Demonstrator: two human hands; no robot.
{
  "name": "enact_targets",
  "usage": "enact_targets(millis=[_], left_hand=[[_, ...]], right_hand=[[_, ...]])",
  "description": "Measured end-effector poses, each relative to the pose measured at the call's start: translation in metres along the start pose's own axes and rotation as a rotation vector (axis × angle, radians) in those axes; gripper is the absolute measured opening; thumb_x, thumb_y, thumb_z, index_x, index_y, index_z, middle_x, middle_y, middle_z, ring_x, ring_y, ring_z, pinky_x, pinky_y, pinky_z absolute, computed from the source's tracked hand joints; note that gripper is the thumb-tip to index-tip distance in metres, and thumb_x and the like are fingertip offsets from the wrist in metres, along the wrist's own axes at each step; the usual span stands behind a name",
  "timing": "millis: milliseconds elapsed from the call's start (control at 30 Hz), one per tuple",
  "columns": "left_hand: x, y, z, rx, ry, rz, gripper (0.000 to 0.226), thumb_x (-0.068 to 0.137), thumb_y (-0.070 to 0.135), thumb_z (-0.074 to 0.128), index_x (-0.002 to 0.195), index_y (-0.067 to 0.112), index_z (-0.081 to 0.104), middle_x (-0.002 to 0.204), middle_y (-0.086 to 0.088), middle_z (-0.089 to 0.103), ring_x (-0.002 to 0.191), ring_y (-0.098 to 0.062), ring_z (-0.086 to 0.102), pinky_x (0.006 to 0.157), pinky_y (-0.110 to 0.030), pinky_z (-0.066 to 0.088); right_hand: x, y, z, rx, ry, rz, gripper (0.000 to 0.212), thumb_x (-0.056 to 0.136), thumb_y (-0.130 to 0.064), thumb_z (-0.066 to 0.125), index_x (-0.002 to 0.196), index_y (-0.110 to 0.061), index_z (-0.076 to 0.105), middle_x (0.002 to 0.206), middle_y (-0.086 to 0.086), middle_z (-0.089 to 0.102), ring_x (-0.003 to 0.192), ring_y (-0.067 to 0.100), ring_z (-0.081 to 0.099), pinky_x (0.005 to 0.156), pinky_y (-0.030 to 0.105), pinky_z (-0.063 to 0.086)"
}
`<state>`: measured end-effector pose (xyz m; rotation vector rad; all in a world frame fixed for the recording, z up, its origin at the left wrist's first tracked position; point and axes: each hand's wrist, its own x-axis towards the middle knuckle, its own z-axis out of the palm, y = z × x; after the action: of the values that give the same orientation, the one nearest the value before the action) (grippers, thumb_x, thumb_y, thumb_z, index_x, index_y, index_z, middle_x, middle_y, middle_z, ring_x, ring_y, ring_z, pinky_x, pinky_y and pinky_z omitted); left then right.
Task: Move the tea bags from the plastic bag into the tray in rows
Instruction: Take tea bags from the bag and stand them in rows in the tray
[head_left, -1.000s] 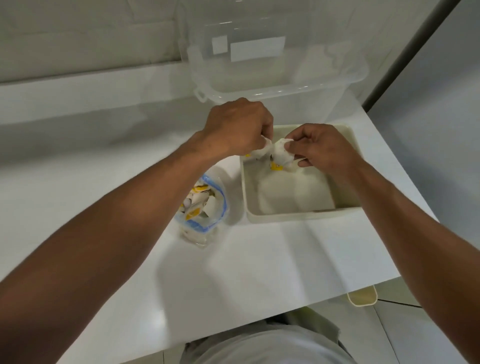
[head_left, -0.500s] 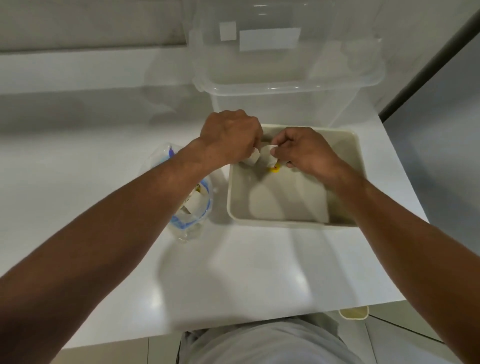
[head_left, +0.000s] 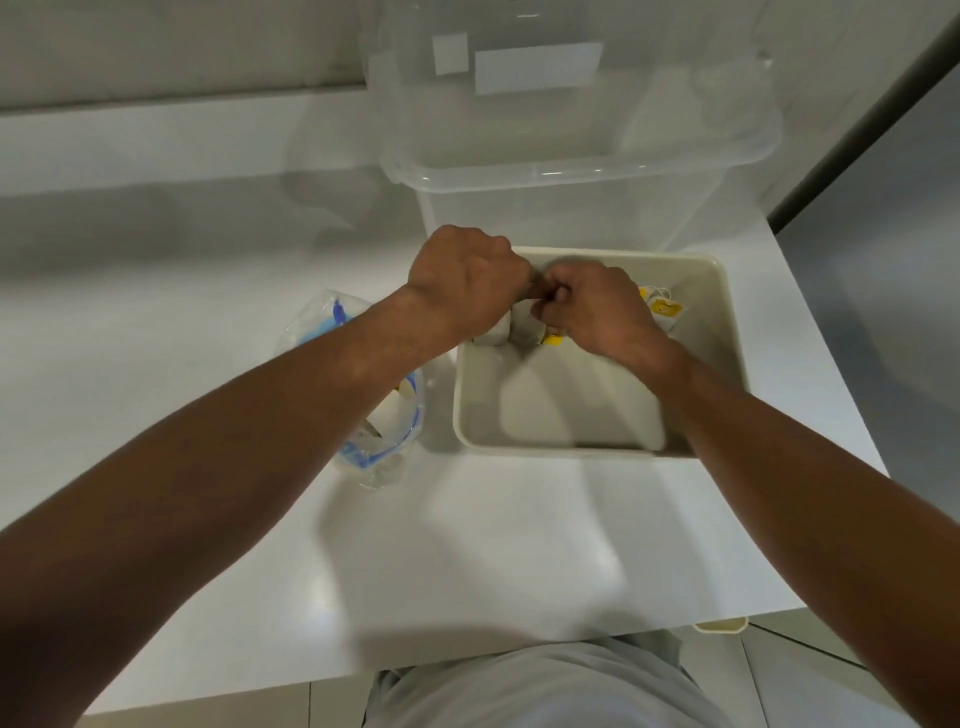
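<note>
Both hands meet over the far left part of the tray (head_left: 597, 451), knuckles almost touching. The left hand (head_left: 467, 283) has its fingers curled down and grips a white tea bag, whose lower end shows below the palm. The right hand (head_left: 597, 306) is curled too, its thumb and fingers pinching the tea bags (head_left: 523, 328) between the two hands. A yellow tag (head_left: 551, 340) hangs just under the right hand's fingers. The held tea bags hang low inside the tray near its far wall. Whether they touch the tray floor cannot be told.

Other tea bags (head_left: 662, 307) with yellow tags and white strings lie in the tray's far right corner, partly hidden behind the right hand. The near half of the tray floor is bare.

The plastic bag (head_left: 384, 441) lies on the table (head_left: 467, 545) just left of the tray, partly covered by the left forearm. It is clear with a blue strip at its mouth, and a few white tea bags show inside it.

A large clear box (head_left: 571, 156) stands behind the tray, close to its far wall, with white labels on its side. A small cream object (head_left: 719, 623) peeks out under the table edge on the near right of the tray. The person's grey shirt (head_left: 545, 686) shows on the near side of the tray, below the table edge.
</note>
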<state>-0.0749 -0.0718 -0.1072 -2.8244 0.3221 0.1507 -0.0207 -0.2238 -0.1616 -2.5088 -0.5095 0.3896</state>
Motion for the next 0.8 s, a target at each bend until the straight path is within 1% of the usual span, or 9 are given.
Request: enact_targets(millis=[67,133,200,300,367,500,600,700,800], left_hand=[[0.003,0.001,0.002,0.014,0.003,-0.016,0.019,0.099,0.017,0.051,0.110,0.019,0.067,0.089,-0.004,0.063,0.073,-0.021,0.047,0.065,-0.033,0.037],[0.006,0.003,0.005,0.010,0.000,-0.036,0.019,0.100,0.018,0.052,0.111,0.020,0.067,0.080,-0.002,0.053,0.072,-0.022,0.047,0.065,-0.033,0.037],[0.008,0.004,0.006,0.003,0.003,-0.057,0.019,0.101,0.018,0.052,0.111,0.021,0.068,0.074,-0.001,0.044,0.071,-0.022,0.047,0.065,-0.033,0.038],[0.010,0.004,0.007,-0.023,0.015,-0.080,0.020,0.100,0.014,0.051,0.106,0.020,0.068,0.072,-0.001,0.041,0.071,-0.024,0.047,0.065,-0.033,0.039],[0.010,0.004,0.007,-0.035,0.027,-0.089,0.020,0.100,0.013,0.050,0.106,0.019,0.069,0.074,-0.002,0.044,0.071,-0.024,0.047,0.065,-0.033,0.038],[0.007,0.004,0.004,-0.066,0.033,-0.093,0.019,0.100,0.015,0.050,0.108,0.018,0.067,0.078,-0.003,0.045,0.073,-0.024,0.046,0.065,-0.033,0.038],[0.000,0.007,-0.003,-0.052,0.029,-0.096,0.018,0.097,0.012,0.050,0.107,0.014,0.064,0.083,-0.003,0.047,0.077,-0.024,0.049,0.065,-0.034,0.035],[-0.013,0.022,-0.006,0.028,0.004,-0.044,0.016,0.099,0.015,0.049,0.102,0.018,0.064,0.092,-0.002,0.062,0.088,-0.023,0.057,0.069,-0.034,0.033],[-0.021,0.041,0.001,0.109,-0.082,0.061,0.019,0.099,0.022,0.049,0.112,0.023,0.063,0.109,0.002,0.066,0.103,-0.023,0.058,0.076,-0.035,0.034]], right_hand=[[0.001,-0.002,0.002,-0.082,0.058,-0.024,0.019,0.083,-0.025,0.067,0.101,-0.024,0.073,0.089,0.001,0.072,0.090,0.025,0.065,0.078,0.033,0.051],[0.001,-0.003,0.005,-0.188,0.121,-0.067,0.021,0.085,-0.028,0.064,0.104,-0.023,0.072,0.097,0.004,0.073,0.095,0.031,0.064,0.078,0.034,0.048],[0.001,-0.004,0.009,-0.235,0.162,-0.107,0.021,0.087,-0.029,0.062,0.105,-0.022,0.069,0.099,0.005,0.073,0.095,0.033,0.064,0.075,0.033,0.045],[-0.002,-0.004,0.013,-0.229,0.187,-0.131,0.023,0.087,-0.030,0.060,0.108,-0.021,0.065,0.097,0.004,0.072,0.093,0.034,0.063,0.072,0.032,0.040],[-0.004,-0.003,0.013,-0.213,0.203,-0.142,0.024,0.086,-0.029,0.061,0.108,-0.021,0.065,0.096,0.003,0.072,0.091,0.033,0.064,0.069,0.031,0.038],[-0.011,-0.002,0.009,-0.140,0.220,-0.160,0.028,0.084,-0.025,0.065,0.111,-0.021,0.063,0.099,-0.001,0.071,0.092,0.028,0.065,0.074,0.034,0.046],[-0.015,0.001,0.007,-0.097,0.253,-0.161,0.029,0.083,-0.025,0.068,0.112,-0.021,0.064,0.102,-0.001,0.071,0.094,0.025,0.065,0.077,0.033,0.048],[-0.016,0.003,0.006,-0.102,0.248,-0.111,0.019,0.082,-0.026,0.070,0.100,-0.025,0.067,0.094,-0.005,0.071,0.090,0.023,0.066,0.073,0.030,0.046],[-0.017,0.005,0.006,-0.177,0.147,-0.011,0.010,0.083,-0.026,0.066,0.091,-0.027,0.071,0.090,-0.003,0.074,0.090,0.024,0.065,0.070,0.027,0.042]])
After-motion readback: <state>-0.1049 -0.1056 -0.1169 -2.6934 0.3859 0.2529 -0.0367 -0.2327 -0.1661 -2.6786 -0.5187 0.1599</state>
